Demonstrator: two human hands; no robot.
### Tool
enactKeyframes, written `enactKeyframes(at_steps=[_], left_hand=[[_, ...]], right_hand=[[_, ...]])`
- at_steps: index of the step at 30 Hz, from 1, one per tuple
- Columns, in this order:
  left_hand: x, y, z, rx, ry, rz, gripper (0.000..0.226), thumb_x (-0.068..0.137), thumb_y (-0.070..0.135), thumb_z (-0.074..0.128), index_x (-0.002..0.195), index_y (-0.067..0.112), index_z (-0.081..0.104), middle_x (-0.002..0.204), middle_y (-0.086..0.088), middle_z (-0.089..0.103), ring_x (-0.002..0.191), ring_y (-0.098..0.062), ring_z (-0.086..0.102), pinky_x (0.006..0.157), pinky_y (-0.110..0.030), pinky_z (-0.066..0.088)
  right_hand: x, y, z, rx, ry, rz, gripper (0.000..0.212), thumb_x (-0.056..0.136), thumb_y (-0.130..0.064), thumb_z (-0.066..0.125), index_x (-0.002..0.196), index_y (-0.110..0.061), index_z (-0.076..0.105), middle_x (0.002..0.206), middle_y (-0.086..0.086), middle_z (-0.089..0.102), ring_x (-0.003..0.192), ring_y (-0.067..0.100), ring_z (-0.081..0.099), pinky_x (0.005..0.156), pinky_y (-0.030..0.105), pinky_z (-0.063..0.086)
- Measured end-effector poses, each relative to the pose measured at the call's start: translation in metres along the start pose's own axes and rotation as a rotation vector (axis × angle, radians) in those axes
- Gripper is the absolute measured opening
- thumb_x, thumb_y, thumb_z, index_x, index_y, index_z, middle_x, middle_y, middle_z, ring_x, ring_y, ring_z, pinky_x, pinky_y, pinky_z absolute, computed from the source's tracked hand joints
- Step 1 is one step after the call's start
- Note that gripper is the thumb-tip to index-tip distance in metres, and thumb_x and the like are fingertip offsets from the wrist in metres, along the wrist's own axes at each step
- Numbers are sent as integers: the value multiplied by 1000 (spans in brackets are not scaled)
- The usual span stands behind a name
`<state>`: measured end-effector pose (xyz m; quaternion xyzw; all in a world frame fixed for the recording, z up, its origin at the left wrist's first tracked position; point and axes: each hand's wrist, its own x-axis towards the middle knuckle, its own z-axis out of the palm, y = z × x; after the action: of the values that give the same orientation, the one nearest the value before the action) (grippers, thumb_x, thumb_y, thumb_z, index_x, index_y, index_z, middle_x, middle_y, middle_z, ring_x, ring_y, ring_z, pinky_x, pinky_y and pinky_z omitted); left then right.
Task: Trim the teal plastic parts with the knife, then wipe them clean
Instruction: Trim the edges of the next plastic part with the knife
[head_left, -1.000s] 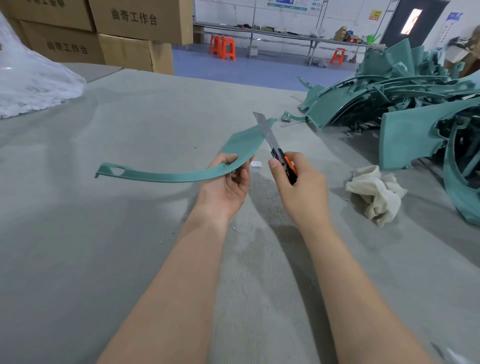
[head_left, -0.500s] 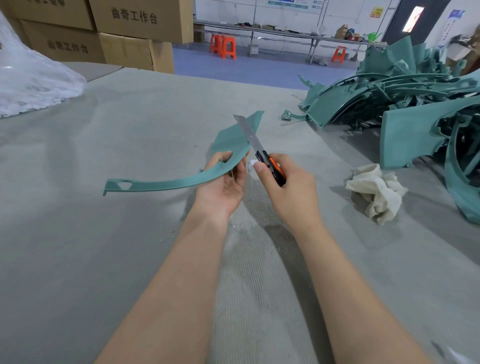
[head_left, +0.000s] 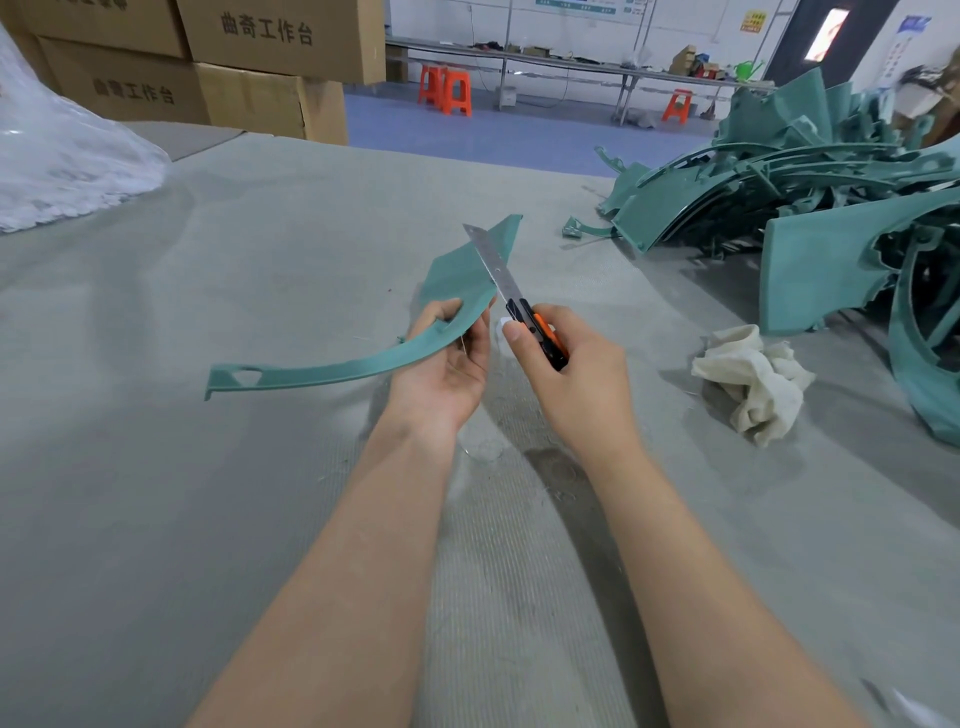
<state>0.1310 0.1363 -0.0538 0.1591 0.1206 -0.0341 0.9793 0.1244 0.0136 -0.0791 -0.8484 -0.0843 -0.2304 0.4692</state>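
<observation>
A long curved teal plastic part (head_left: 332, 366) is held above the grey table, its thin end with a triangular hole pointing left and its wide end pointing away. My left hand (head_left: 447, 364) grips it near the middle, thumb on top. My right hand (head_left: 576, 379) grips an orange and black utility knife (head_left: 540, 335). Its long steel blade (head_left: 493, 265) lies against the right edge of the part's wide end. A crumpled white cloth (head_left: 753, 379) lies on the table to the right.
A big heap of teal plastic parts (head_left: 810, 208) fills the right side of the grey felt-covered table (head_left: 208, 519). Clear plastic sheeting (head_left: 62, 161) lies at the far left, with cardboard boxes (head_left: 249, 73) behind it. Orange stools stand on the blue floor beyond.
Both hands with the part and knife have shifted a little left and toward me. The part's thin end has dropped lower and the blade sits further along the wide end's edge.
</observation>
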Motion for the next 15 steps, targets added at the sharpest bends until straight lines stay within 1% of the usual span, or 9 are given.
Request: enactKeyframes(at_steps=[4,6,8,9,10,12,13,15], left_hand=[[0,0,0,1,4,6,8,89,-4,52,88,0,59,82,-13,63,52,-12,62,48,-15,52],[1,0,1,-12,18,9,12,90,-3,51,81,0,59,71,-12,64,49,-12,61,48,-15,52],[4,2,0,-45,51,25,23,90,-2,50,69,2,56,58,-8,61,51,-12,59,55,-17,52],[6,3,-1,-42,63,35,26,90,0,49,66,3,57,56,-6,61,55,-13,58,61,-19,51],[7,5,-3,-27,69,43,29,90,1,50,63,3,59,57,-6,62,58,-14,58,64,-21,50],[6,6,-4,29,69,73,37,90,3,50,56,3,65,59,-6,63,55,-14,58,62,-22,49],[4,7,-4,44,78,83,37,90,3,50,56,3,65,60,-6,63,52,-14,57,58,-22,49],[0,8,-3,17,92,77,30,91,5,48,64,2,61,59,-6,60,46,-14,56,48,-20,49]], right_hand=[[0,0,-1,10,-7,5,27,91,-46,60,106,-24,66,57,-14,51,52,1,47,52,13,32],[-1,-2,0,9,-31,1,26,91,-45,61,106,-25,66,57,-13,51,52,3,45,54,18,33],[-4,-7,4,-19,-81,-31,26,91,-44,61,107,-24,67,57,-11,48,53,5,41,57,26,34],[-5,-10,6,-29,-106,-50,25,91,-43,61,107,-24,67,56,-12,47,53,6,40,58,28,34],[-7,-13,8,-30,-125,-64,25,91,-43,61,107,-24,67,55,-13,46,53,6,40,57,28,34],[-9,-15,11,-15,-146,-73,24,91,-43,61,106,-25,67,54,-13,46,52,5,40,56,28,34],[-10,-16,11,-11,-155,-77,24,91,-43,61,106,-25,67,54,-14,46,51,4,40,56,28,34],[-11,-16,12,-26,-175,-93,24,91,-42,62,106,-24,67,55,-14,47,53,5,41,57,28,35]])
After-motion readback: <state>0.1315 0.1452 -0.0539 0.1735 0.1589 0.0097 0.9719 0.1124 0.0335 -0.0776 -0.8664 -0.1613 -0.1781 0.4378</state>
